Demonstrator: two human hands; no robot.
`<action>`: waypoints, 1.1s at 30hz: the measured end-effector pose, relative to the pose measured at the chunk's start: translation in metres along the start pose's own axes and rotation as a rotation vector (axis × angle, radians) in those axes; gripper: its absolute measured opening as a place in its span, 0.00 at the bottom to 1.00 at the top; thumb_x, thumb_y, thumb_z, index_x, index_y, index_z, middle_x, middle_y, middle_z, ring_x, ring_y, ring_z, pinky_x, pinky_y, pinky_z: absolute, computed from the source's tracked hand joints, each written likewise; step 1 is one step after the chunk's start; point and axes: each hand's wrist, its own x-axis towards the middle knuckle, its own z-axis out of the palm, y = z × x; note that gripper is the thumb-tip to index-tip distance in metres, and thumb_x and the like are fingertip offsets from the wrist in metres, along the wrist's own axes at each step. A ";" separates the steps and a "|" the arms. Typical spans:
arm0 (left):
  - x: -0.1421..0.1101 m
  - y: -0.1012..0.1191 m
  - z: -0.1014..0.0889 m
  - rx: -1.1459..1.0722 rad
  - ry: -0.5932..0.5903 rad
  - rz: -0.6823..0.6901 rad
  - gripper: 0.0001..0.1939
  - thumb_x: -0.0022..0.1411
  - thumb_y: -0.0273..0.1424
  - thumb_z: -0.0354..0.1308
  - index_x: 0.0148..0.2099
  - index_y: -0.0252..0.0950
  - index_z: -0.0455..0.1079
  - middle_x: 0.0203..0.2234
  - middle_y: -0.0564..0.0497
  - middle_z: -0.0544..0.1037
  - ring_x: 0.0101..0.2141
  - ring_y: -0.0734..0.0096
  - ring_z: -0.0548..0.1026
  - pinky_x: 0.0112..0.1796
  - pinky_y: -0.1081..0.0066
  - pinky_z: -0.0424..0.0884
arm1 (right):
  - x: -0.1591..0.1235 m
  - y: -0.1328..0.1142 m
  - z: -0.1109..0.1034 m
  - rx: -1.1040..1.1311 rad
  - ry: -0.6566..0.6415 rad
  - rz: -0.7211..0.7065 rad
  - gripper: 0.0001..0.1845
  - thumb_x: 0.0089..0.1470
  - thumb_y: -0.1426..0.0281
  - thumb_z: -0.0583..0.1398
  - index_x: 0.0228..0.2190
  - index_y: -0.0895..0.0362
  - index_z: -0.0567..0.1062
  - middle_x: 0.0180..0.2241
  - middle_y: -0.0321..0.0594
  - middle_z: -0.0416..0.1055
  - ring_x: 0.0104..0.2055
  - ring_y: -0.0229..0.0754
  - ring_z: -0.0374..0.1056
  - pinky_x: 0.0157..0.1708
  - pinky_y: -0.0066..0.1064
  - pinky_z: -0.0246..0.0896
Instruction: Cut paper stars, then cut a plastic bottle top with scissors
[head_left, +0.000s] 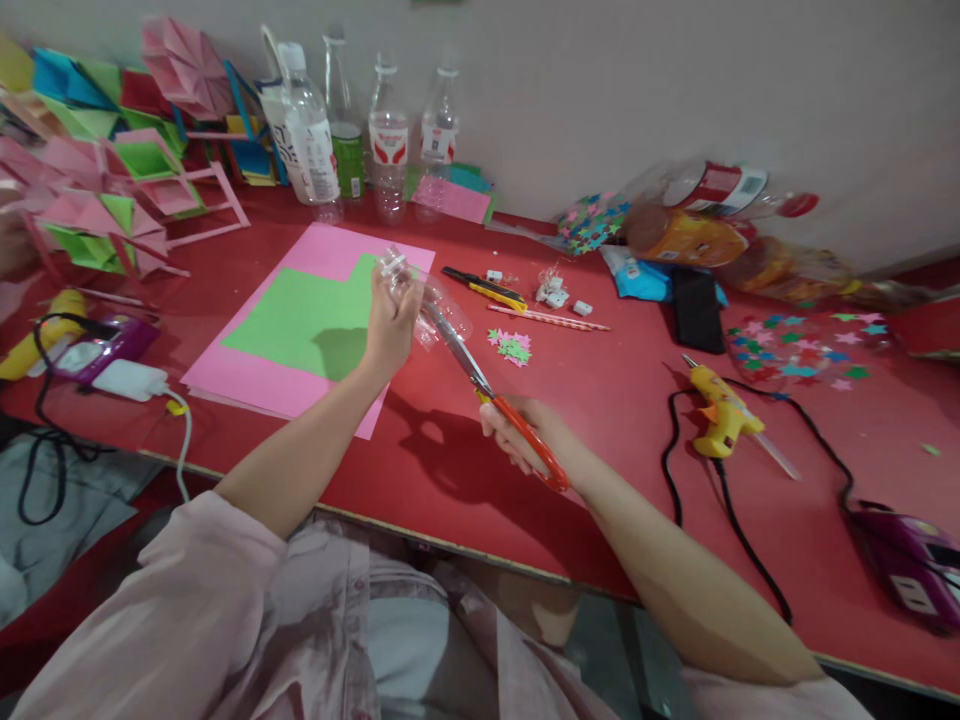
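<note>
My left hand (394, 310) is closed around a clear plastic bottle piece (448, 300), its neck end showing above the fingers. In my right hand (529, 435) is a pair of scissors (469, 365) with red-orange handles. Their blades point up and left and reach the plastic; whether they are spread is hard to see. Below my left hand lies a green paper sheet (292, 320) with a cut-out corner, on top of pink paper (315, 395). Small pink and green paper stars (511, 347) are piled to the right of the plastic.
A utility knife (487, 290) and a striped stick (551, 318) lie beyond the stars. Bottles (390, 150) stand along the wall. At right are a phone (697, 310), a yellow glue gun (721, 410) and its cable. Folded-paper models (142, 160) crowd the left.
</note>
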 end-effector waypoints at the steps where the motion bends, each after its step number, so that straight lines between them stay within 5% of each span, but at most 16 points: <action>1: 0.000 0.000 0.000 0.000 -0.002 0.000 0.26 0.55 0.58 0.57 0.41 0.43 0.58 0.30 0.53 0.68 0.32 0.68 0.73 0.37 0.62 0.73 | -0.001 0.000 0.000 0.006 0.006 -0.003 0.26 0.53 0.44 0.55 0.23 0.54 0.62 0.12 0.25 0.53 0.11 0.30 0.51 0.13 0.25 0.49; 12: 0.001 -0.004 -0.002 0.007 0.020 0.000 0.24 0.57 0.55 0.57 0.42 0.43 0.58 0.31 0.53 0.68 0.30 0.69 0.74 0.35 0.63 0.74 | -0.001 -0.004 -0.001 0.013 0.041 0.041 0.25 0.50 0.46 0.59 0.21 0.53 0.61 0.13 0.25 0.51 0.12 0.30 0.49 0.12 0.26 0.47; 24: -0.004 -0.009 -0.002 0.006 -0.043 -0.039 0.25 0.59 0.54 0.55 0.49 0.45 0.59 0.33 0.52 0.66 0.33 0.71 0.72 0.40 0.64 0.73 | 0.001 -0.001 -0.003 0.003 -0.025 0.009 0.25 0.50 0.45 0.58 0.23 0.53 0.61 0.13 0.24 0.54 0.12 0.30 0.52 0.14 0.25 0.51; 33: -0.004 -0.004 -0.001 0.112 -0.035 0.022 0.25 0.60 0.55 0.52 0.49 0.43 0.58 0.35 0.51 0.67 0.37 0.68 0.73 0.45 0.60 0.73 | -0.001 -0.003 0.000 0.025 0.043 0.030 0.25 0.52 0.46 0.58 0.22 0.53 0.61 0.12 0.24 0.52 0.11 0.30 0.51 0.12 0.24 0.48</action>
